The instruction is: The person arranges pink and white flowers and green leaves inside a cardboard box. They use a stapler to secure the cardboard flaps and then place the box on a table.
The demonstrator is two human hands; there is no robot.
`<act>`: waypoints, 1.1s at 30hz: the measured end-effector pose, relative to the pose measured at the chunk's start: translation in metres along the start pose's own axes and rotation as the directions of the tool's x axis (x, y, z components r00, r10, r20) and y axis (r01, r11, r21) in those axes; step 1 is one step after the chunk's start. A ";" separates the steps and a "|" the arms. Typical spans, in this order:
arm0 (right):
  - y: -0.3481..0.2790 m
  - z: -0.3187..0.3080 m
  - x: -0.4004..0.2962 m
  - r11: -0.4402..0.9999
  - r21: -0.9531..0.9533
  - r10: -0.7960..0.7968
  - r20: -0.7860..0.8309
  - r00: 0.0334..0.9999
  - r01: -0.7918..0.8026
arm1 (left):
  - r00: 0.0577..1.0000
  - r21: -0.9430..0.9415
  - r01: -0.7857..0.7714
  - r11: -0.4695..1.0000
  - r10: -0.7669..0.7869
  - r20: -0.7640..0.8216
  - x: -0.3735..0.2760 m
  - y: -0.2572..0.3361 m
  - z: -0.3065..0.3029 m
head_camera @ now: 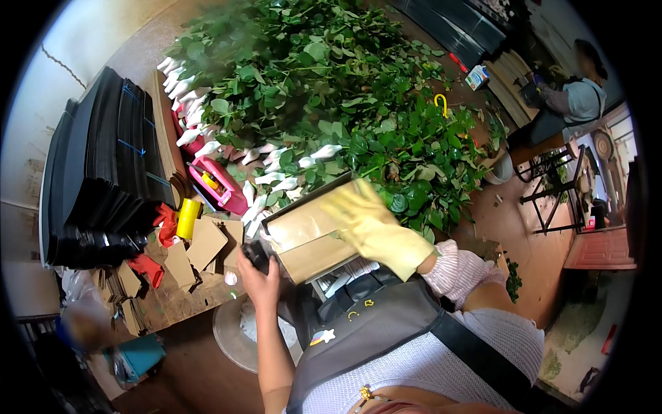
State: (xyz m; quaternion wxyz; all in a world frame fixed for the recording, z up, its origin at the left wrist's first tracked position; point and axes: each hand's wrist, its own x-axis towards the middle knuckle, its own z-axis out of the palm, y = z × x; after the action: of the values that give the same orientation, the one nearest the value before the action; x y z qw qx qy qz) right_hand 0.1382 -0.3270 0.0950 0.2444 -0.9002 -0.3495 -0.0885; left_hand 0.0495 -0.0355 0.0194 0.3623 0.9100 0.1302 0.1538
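Observation:
My left hand (260, 277), bare, is closed around a small black object (257, 255) at the left side of a shallow box lined with brown paper (305, 227). My right hand (372, 227), in a pale yellow glove and blurred, lies over the right part of that box with its fingers spread; whether it touches the paper cannot be told. Beyond the box spreads a large heap of leafy green stems (310, 88). White sleeved flower heads (327, 151) show along the heap's left and near edges.
Left stand stacked black sheets (114, 155), a pink holder (220, 186), a yellow roll (189, 218), red gloves (166, 225) and brown cardboard pieces (207, 244). A round basin (232, 331) is below the table edge. A carton (477, 77) lies at the back right; another person (579, 101) sits beyond.

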 end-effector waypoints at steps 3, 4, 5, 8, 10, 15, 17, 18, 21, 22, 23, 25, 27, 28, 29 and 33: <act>0.016 -0.024 -0.020 0.952 -0.233 0.222 0.076 0.972 -0.199 | 0.995 0.270 -0.022 0.963 -0.006 0.103 0.010 -0.044 0.033; 0.012 -0.032 -0.022 0.932 -0.284 0.268 0.121 0.956 -0.226 | 0.992 0.337 -0.062 0.939 0.022 0.122 0.012 -0.054 0.042; 0.007 -0.040 -0.024 0.909 -0.336 0.313 0.162 0.936 -0.246 | 0.989 0.402 -0.100 0.910 0.046 0.143 0.013 -0.063 0.052; -0.010 -0.069 -0.019 0.955 -0.160 0.273 0.128 0.953 -0.252 | 0.986 0.409 -0.165 0.897 0.160 0.046 0.020 -0.059 0.058; -0.026 -0.081 -0.014 0.965 0.012 0.262 0.013 0.965 -0.262 | 0.987 0.186 -0.126 0.974 0.142 -0.074 0.036 -0.056 0.051; -0.056 -0.087 0.012 0.839 0.430 0.295 0.155 0.943 -0.333 | 0.930 -0.061 0.209 0.976 -0.217 -0.298 0.121 -0.040 0.010; -0.054 -0.083 0.027 0.909 0.391 0.083 0.174 0.981 -0.146 | 0.947 0.158 0.316 0.936 -0.301 -0.108 0.153 -0.044 0.001; -0.054 -0.082 0.032 0.931 0.362 -0.013 0.179 0.984 -0.053 | 0.928 0.168 0.371 0.913 -0.371 -0.031 0.172 -0.048 0.003; -0.056 -0.077 0.032 0.901 0.433 -0.062 0.167 0.984 -0.017 | 0.906 0.156 0.416 0.896 -0.422 0.010 0.206 -0.077 0.021; -0.056 -0.076 0.030 0.897 0.441 -0.058 0.165 0.985 -0.021 | 0.906 0.101 0.420 0.902 -0.422 0.005 0.211 -0.091 0.025; -0.057 -0.076 0.028 0.893 0.450 -0.055 0.162 0.985 -0.024 | 0.906 0.046 0.422 0.905 -0.423 -0.002 0.216 -0.105 0.027; -0.055 -0.078 0.021 0.897 0.436 -0.007 0.171 0.985 -0.069 | 0.907 -0.158 0.413 0.897 -0.420 -0.011 0.220 -0.099 0.029; -0.052 -0.085 0.013 0.905 0.405 0.063 0.172 0.983 -0.129 | 0.958 0.035 0.257 0.966 -0.250 -0.142 0.199 -0.072 0.020; -0.050 -0.088 0.007 0.896 0.416 0.095 0.164 0.982 -0.156 | 0.960 0.043 0.281 0.959 -0.280 -0.028 0.183 -0.069 0.019; -0.047 -0.088 0.006 0.892 0.423 0.103 0.155 0.983 -0.161 | 0.948 0.059 0.303 0.951 -0.307 0.084 0.168 -0.067 0.018; -0.045 -0.087 0.010 0.914 0.399 0.044 0.098 0.994 -0.080 | 0.959 0.475 0.230 0.849 -0.282 0.041 0.149 -0.065 0.035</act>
State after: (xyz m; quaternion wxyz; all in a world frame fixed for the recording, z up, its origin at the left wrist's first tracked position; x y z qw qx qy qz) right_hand 0.1163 -0.3360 0.1903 0.4114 -0.8443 -0.3418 0.0320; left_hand 0.1913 0.0400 -0.0230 0.1573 0.9516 0.2634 0.0186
